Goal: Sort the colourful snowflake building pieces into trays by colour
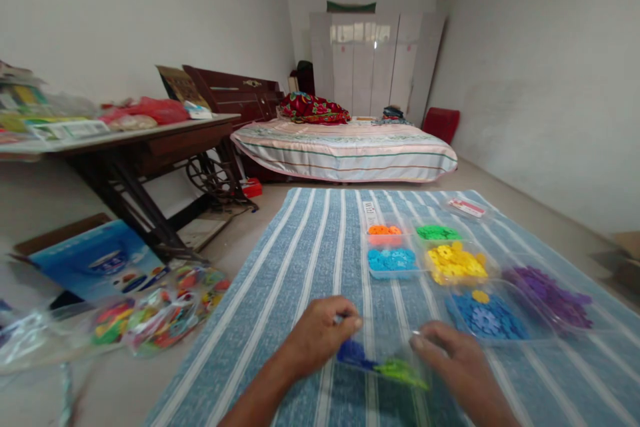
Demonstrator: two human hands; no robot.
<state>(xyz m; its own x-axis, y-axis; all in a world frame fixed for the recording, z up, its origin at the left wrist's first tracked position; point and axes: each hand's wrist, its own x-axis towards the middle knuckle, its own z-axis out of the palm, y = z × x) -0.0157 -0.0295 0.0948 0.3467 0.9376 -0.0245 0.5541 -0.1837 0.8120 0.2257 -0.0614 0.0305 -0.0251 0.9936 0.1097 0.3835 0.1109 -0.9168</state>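
My left hand (327, 330) pinches the left upper edge of a see-through plastic container (387, 337), its fingers closed. My right hand (450, 353) grips the right edge of the same container with thumb and bent fingers. Blur hides whether it is a stiff box or a soft bag. Dark blue pieces (354, 353) lie low on its left side, and lime green pieces (400, 371) lie to their right. Beyond the right hand stands a clear tray of blue snowflake-shaped pieces (490, 320), with a yellow piece (481, 297) on top.
Clear boxes hold orange pieces (384, 233), light blue pieces (393, 260), green pieces (437, 233), yellow pieces (456, 263) and purple pieces (550, 297). A small flat case (467, 207) lies behind them on the striped cloth (280, 273). Bagged colourful toys (165, 320) sit on the floor at left.
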